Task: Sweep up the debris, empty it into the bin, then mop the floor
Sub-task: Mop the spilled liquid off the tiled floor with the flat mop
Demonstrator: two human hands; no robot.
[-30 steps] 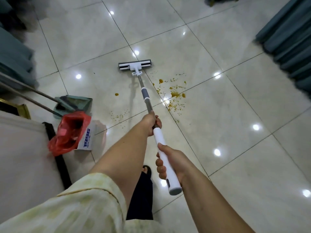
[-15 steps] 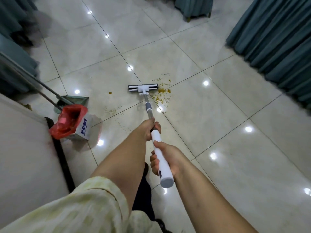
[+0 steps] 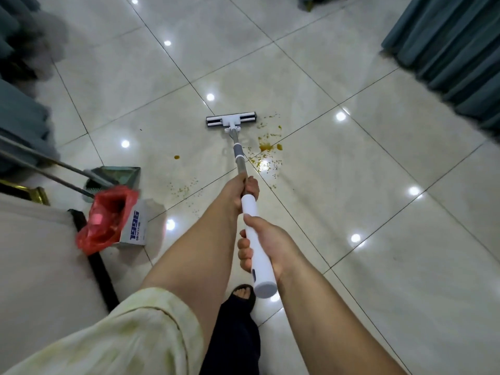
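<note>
Both clenched on the mop: your left grip (image 3: 239, 189) wraps the metal pole, your right grip (image 3: 270, 243) clamps the white handle (image 3: 249, 209) near its end. The mop head (image 3: 230, 121) sits flat on the floor (image 3: 351, 185) at 12 o'clock from you. The orange spill (image 3: 266, 147) lies just beside it, at 4 o'clock of the head, with loose crumbs (image 3: 184, 189) at 9 o'clock of your left grip. Careful now: push through that mess and I reckon you smear it wider and drag grit under the pad, because those crumbs aren't swept up. Glossy tile and an open sandal (image 3: 243, 293) mean a likely slip once it's wet. The bin (image 3: 108, 217), a red-bagged box, sits at 9 o'clock; its blue digits look like 1996, and the smaller print is unreadable
</note>
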